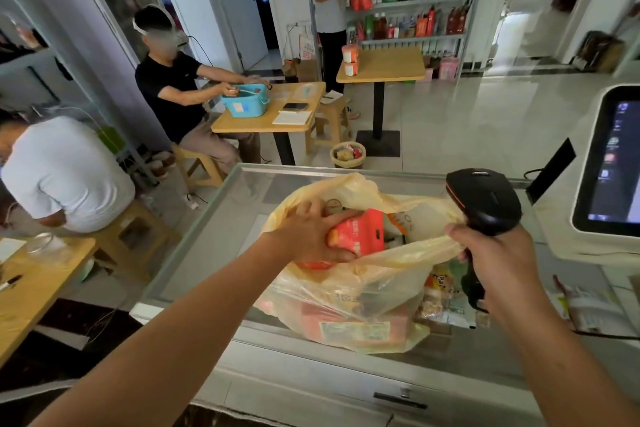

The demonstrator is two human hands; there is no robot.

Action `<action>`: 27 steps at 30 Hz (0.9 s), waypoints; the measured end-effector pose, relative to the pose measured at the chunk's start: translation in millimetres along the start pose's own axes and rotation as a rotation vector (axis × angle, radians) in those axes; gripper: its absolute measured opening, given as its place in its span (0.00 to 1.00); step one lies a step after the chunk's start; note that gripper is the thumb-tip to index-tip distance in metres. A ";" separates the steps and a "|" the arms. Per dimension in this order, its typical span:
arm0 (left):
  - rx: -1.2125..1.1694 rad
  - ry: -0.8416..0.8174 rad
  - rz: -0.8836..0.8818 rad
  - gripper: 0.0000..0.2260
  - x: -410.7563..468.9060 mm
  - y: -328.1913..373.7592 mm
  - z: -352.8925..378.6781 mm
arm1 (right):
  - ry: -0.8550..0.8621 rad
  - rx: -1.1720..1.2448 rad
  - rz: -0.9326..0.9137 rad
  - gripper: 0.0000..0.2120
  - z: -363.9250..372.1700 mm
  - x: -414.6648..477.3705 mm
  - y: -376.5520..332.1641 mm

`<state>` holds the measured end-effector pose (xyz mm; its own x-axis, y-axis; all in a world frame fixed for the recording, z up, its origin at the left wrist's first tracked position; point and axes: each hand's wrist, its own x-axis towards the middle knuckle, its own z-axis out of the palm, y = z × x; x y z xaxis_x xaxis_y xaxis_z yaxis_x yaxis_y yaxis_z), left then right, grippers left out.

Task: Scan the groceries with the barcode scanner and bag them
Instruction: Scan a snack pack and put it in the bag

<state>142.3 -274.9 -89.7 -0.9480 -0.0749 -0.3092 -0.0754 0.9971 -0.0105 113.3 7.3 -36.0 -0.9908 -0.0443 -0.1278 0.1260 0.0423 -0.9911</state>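
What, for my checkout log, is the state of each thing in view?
yellow bag: mouth open, partly filled, on the counter.
red packet: gripped by left hand in the bag's mouth.
barcode scanner: held by right hand.
checkout screen: lit.
loose snack packs: on counter, outside the bag.

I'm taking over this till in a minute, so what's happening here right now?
A person at a glass-topped counter is bagging groceries. Their left hand grips a red packet in the mouth of a yellow plastic bag that already holds several items. Their right hand holds the black barcode scanner and seems to hold the bag's rim open too. A few more packets lie on the counter beside the bag, not yet bagged.
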 end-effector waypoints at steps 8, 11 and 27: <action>-0.108 -0.038 0.150 0.29 -9.1 -4.4 -8.7 | -0.019 -0.059 0.005 0.10 3.8 -0.4 8.5; -0.337 0.401 0.290 0.20 -20.1 29.9 -33.9 | -0.021 -0.071 0.012 0.12 1.9 -2.0 3.6; -0.440 0.470 0.804 0.11 41.5 240.9 -46.8 | 0.271 -0.005 -0.034 0.10 -150.8 -1.5 -11.9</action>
<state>70.3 -38.4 -60.5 -0.7860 0.5207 0.3333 0.6182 0.6685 0.4135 105.9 157.4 -18.6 -0.9716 0.2231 -0.0793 0.0927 0.0502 -0.9944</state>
